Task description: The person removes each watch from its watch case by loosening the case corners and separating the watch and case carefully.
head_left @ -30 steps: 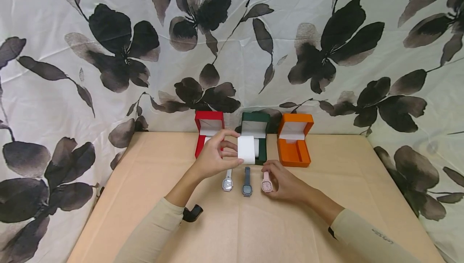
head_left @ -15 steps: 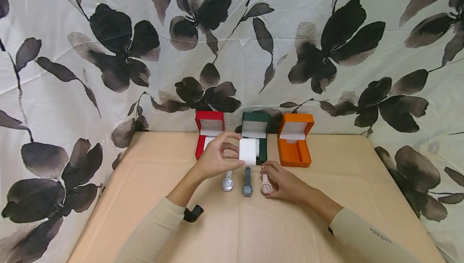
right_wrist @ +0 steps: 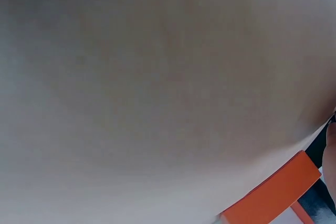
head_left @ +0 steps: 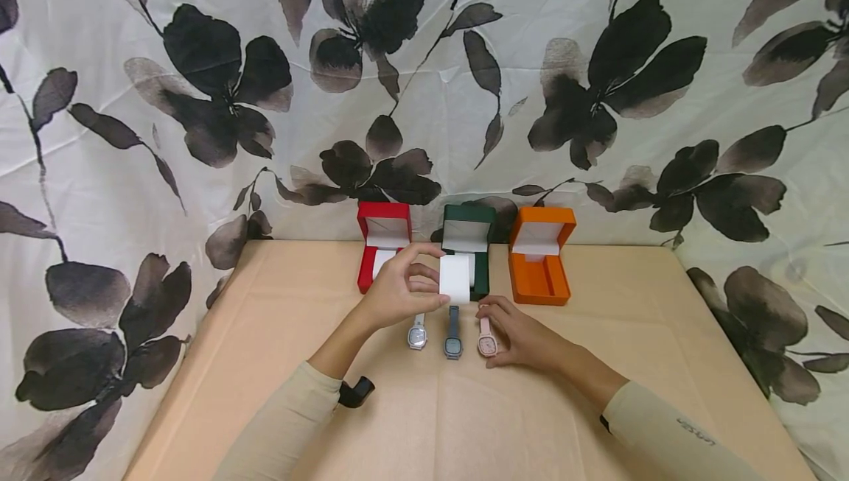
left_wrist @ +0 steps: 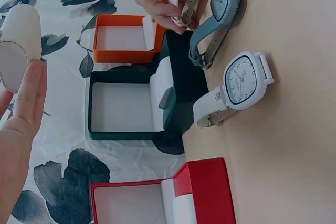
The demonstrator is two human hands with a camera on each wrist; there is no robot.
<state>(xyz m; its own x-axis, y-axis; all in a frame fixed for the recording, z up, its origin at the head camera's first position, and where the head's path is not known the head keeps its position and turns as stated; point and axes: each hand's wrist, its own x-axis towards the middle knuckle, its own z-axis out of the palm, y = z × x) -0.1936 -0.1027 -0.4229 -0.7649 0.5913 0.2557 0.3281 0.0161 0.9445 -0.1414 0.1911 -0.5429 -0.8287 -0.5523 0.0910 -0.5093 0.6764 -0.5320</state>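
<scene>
Left hand [head_left: 398, 289] pinches the white watch cushion [head_left: 455, 278] in the air before the green box [head_left: 466, 249] — a loose pinch could drop it onto the grey watch [head_left: 452, 334] below. Right hand [head_left: 520, 334] grips the pink watch [head_left: 487, 337] on the bench [head_left: 265, 363]; its strap may slip from so small a hold. Against the earlier frame, the cushion sits slightly higher and further right — the right hand's fingers have closed in on the strap.
</scene>
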